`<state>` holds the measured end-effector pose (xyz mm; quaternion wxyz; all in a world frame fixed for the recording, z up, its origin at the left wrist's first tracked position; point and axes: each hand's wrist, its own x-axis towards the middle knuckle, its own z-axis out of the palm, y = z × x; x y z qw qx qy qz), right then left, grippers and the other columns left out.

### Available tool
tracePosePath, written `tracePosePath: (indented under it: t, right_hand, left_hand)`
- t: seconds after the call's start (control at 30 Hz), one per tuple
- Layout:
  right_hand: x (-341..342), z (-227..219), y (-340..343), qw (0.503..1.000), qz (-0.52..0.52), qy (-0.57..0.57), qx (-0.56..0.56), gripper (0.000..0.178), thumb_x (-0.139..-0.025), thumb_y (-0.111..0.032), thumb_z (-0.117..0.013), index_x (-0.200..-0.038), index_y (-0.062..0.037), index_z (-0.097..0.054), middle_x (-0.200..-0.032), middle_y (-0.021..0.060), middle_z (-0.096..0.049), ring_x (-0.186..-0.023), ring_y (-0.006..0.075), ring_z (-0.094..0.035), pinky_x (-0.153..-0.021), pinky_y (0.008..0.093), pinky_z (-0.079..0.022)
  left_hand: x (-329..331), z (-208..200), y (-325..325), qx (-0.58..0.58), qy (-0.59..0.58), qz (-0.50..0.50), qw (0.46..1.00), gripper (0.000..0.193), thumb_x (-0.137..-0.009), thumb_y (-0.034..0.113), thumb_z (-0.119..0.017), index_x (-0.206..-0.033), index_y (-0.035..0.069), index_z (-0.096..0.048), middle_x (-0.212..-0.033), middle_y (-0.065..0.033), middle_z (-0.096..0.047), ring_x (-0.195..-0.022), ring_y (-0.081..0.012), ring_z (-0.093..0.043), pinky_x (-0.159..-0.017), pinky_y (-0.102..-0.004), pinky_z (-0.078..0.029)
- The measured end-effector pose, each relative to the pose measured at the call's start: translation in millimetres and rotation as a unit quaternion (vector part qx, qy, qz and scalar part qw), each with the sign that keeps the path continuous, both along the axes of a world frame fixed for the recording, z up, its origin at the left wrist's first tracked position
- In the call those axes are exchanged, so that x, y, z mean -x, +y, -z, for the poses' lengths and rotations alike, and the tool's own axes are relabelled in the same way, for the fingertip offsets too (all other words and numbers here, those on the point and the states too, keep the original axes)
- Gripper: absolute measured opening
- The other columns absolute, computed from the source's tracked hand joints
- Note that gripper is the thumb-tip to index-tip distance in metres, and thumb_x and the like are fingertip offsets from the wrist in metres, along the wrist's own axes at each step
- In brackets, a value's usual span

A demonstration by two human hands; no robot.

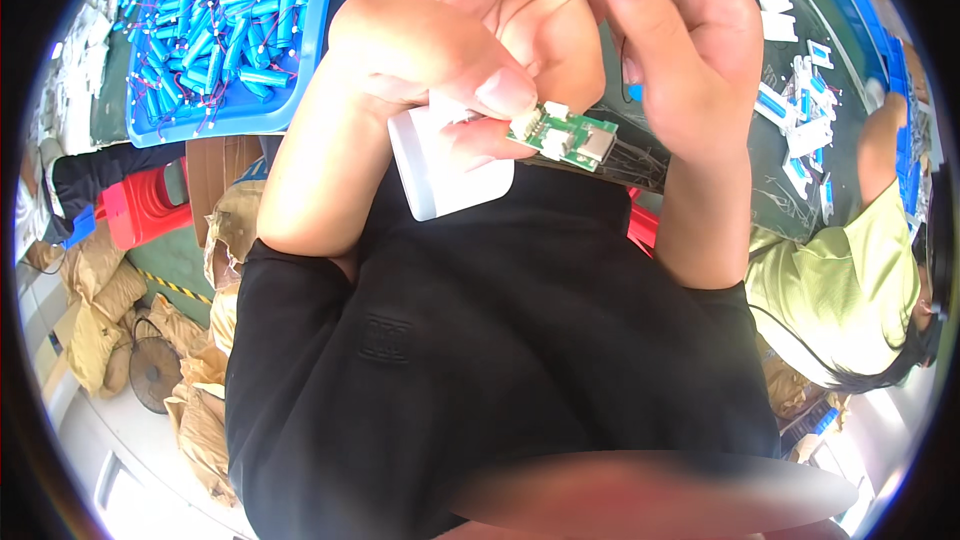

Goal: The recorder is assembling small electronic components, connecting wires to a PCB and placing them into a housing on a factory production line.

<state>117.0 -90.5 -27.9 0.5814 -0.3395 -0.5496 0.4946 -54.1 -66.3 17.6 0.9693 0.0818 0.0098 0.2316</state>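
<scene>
My left hand point(450, 50) is closed, with the thumb pressed on a small green circuit board point(565, 135). The board carries white connectors and a metal port at its outer end. In the same hand, a white plastic case point(455, 165) with rounded corners hangs below the fingers. Beside it, my right hand point(685, 50) is raised with its fingers curled and the thumb bent inward. Part of those fingers runs past the upper edge, and what they hold, if anything, is hidden. A bit of blue shows by one of its fingertips.
A blue tray point(315, 40) full of blue battery cells with thin wires stands at the far left. White and blue parts point(800, 120) lie scattered on the dark green table point(770, 190) at right. A co-worker in a yellow-green shirt point(850, 280) sits there. Red stools point(145, 210) and brown sacks stand left.
</scene>
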Motion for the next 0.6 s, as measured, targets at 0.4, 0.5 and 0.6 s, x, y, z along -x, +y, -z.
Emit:
tracePosePath:
  t: [0.4,0.5,0.6]
  right_hand:
    - [-3.6,-30.0,-10.8,0.997,-0.006,-0.047,0.056,0.039,-0.098,-0.018,-0.062,-0.128,0.0071,-0.058,-0.089,0.0096,-0.071,-0.066,0.0077,-0.059,-0.057,0.0184,-0.039]
    - [3.6,-35.0,-14.8,0.997,0.010,-0.056,0.056,0.036,-0.098,-0.018,-0.062,-0.125,0.0060,-0.060,-0.092,0.0095,-0.072,-0.065,0.0078,-0.059,-0.057,0.0180,-0.040]
    - [11.0,-41.8,-21.3,0.982,0.091,-0.102,0.134,0.037,-0.098,-0.017,-0.062,-0.126,0.0066,-0.059,-0.093,0.0108,-0.072,-0.066,0.0081,-0.060,-0.057,0.0182,-0.040]
  left_hand:
    - [2.0,-4.5,-6.4,0.065,-0.016,0.002,0.998,0.117,-0.064,-0.005,-0.061,-0.159,-0.010,0.006,-0.052,-0.0137,-0.052,-0.037,-0.0124,-0.045,-0.037,-0.0225,-0.027]
    - [5.8,-0.3,-1.5,0.036,-0.017,0.027,0.999,0.116,-0.065,-0.005,-0.060,-0.159,-0.010,0.008,-0.053,-0.0138,-0.052,-0.038,-0.0122,-0.044,-0.037,-0.0225,-0.027]
    - [8.9,3.9,2.3,0.008,-0.018,0.052,0.998,0.115,-0.067,-0.006,-0.060,-0.159,-0.009,0.011,-0.053,-0.0140,-0.052,-0.038,-0.0120,-0.044,-0.037,-0.0226,-0.028]
